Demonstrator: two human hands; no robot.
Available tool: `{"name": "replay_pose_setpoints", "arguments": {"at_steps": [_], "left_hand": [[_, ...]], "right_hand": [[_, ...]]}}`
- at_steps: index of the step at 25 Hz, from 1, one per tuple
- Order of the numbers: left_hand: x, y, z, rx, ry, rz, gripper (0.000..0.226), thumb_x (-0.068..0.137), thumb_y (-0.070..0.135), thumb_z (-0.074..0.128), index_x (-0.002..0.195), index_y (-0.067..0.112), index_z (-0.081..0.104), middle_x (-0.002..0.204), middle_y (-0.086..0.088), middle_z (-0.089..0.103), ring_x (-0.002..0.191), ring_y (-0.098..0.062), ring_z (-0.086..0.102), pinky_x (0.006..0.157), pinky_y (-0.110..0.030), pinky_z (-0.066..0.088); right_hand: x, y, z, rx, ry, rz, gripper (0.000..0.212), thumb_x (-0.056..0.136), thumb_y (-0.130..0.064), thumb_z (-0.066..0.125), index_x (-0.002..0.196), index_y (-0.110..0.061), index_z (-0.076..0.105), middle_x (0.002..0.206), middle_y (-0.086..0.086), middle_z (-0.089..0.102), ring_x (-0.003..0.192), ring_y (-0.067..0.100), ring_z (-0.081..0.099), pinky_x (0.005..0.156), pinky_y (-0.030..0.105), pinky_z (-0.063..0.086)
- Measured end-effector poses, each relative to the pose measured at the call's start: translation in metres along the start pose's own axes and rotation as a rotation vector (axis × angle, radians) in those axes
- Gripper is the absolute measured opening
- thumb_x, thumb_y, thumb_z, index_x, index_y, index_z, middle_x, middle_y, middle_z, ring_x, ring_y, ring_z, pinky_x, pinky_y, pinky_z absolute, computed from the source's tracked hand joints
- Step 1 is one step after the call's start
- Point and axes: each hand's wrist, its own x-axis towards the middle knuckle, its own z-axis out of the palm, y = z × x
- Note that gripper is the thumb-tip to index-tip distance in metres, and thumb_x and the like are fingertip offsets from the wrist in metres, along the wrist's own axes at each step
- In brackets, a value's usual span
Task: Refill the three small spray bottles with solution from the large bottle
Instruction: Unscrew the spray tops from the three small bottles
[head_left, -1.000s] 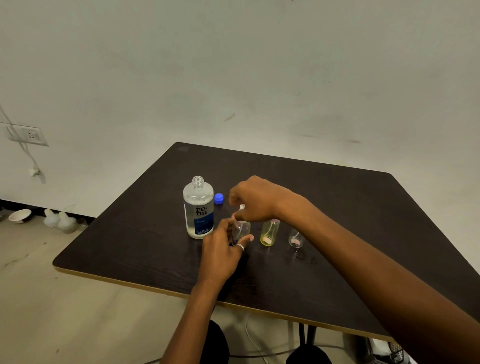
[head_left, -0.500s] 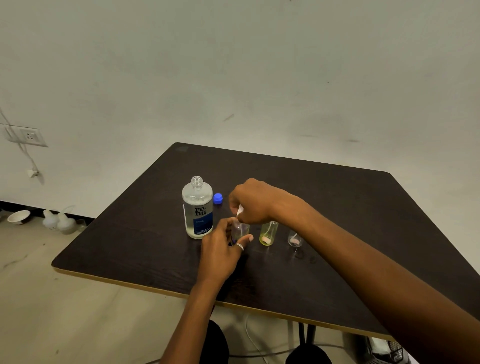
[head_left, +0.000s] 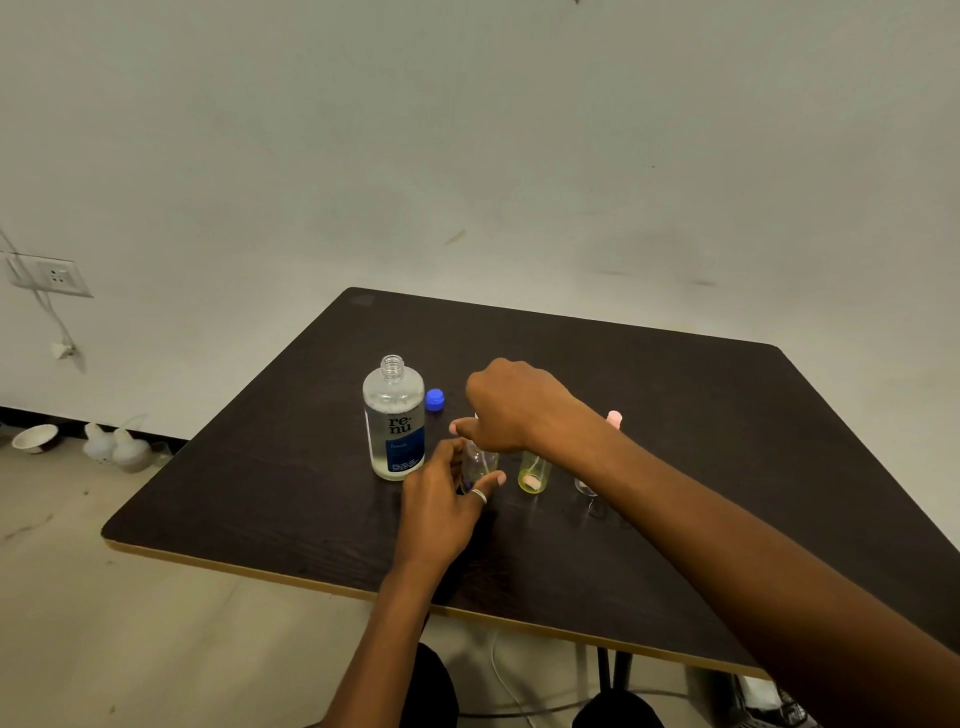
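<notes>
small clear bottle (head_left: 479, 462), round and see-through, frame centre, gripped by my left hand (head_left: 441, 506) | my right hand (head_left: 511, 408) curled over its top, grip hidden | yellow-green bottle (head_left: 534, 472) and third bottle (head_left: 586, 486) to its right, my forearm crossing them | large bottle (head_left: 394, 418) uncapped at left, ribbed blue cap (head_left: 435, 399) beside it | dark wood-grain table (head_left: 260, 493)

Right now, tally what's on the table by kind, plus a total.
Large bottle: 1
Small spray bottles: 3 (held bottle, yellow bottle, right bottle)
Blue cap: 1
Pink top: 1
Total: 6
</notes>
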Motion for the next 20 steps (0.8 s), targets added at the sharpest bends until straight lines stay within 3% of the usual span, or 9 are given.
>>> {"name": "replay_pose_setpoints", "arguments": {"at_steps": [3,5,9,12,14,17,20], "left_hand": [[0.000,0.000,-0.001,-0.003,0.007,0.007,0.042,0.079,0.036,0.083,0.105,0.046,0.051,0.091,0.030,0.061,0.090,0.027,0.054,0.069,0.003,0.042],[0.000,-0.002,0.000,-0.012,0.002,0.003,0.044,0.079,0.035,0.083,0.110,0.042,0.053,0.092,0.031,0.061,0.091,0.027,0.054,0.070,0.003,0.042],[0.001,-0.004,0.001,-0.035,-0.007,-0.018,0.046,0.079,0.035,0.084,0.116,0.037,0.057,0.096,0.029,0.062,0.091,0.026,0.055,0.072,0.002,0.043],[0.002,-0.005,0.002,-0.041,-0.001,-0.021,0.049,0.078,0.036,0.084,0.121,0.033,0.059,0.102,0.026,0.065,0.096,0.018,0.059,0.075,0.000,0.045],[0.001,-0.005,0.001,-0.036,0.002,-0.020,0.049,0.078,0.036,0.084,0.121,0.033,0.060,0.102,0.026,0.064,0.095,0.019,0.059,0.075,0.001,0.045],[0.001,-0.004,0.001,-0.034,0.002,-0.020,0.049,0.078,0.037,0.084,0.120,0.034,0.059,0.100,0.029,0.062,0.094,0.023,0.056,0.073,0.002,0.043],[0.001,-0.002,0.000,-0.028,0.002,-0.017,0.048,0.078,0.038,0.084,0.119,0.036,0.059,0.100,0.029,0.061,0.095,0.017,0.059,0.073,0.001,0.043]], "right_hand": [[-0.001,-0.002,-0.002,0.025,-0.052,-0.044,0.026,0.089,-0.032,0.061,0.076,-0.015,0.048,0.068,-0.001,0.048,0.059,0.012,0.050,0.053,0.025,0.041],[-0.003,0.000,-0.007,0.046,-0.094,-0.084,0.015,0.087,-0.024,0.063,0.090,-0.010,0.061,0.079,0.004,0.060,0.070,0.016,0.059,0.064,0.030,0.053],[-0.005,0.006,-0.027,0.103,-0.093,-0.094,0.012,0.080,-0.013,0.061,0.088,-0.008,0.068,0.088,0.009,0.069,0.083,0.023,0.066,0.076,0.037,0.058],[-0.007,0.013,-0.053,0.134,-0.084,-0.093,0.014,0.081,-0.015,0.061,0.091,-0.012,0.071,0.095,0.005,0.071,0.088,0.020,0.066,0.080,0.034,0.056],[-0.011,0.019,-0.074,0.143,-0.077,-0.096,0.016,0.081,-0.018,0.062,0.093,-0.017,0.072,0.099,0.000,0.071,0.093,0.016,0.063,0.079,0.029,0.053],[-0.014,0.028,-0.099,0.201,-0.033,-0.060,0.015,0.079,-0.018,0.064,0.090,-0.023,0.074,0.093,-0.005,0.071,0.088,0.011,0.062,0.065,0.021,0.046],[-0.005,0.036,-0.101,0.231,0.025,0.004,0.013,0.076,-0.018,0.065,0.086,-0.020,0.073,0.086,-0.002,0.071,0.085,0.012,0.064,0.061,0.021,0.048]]}}
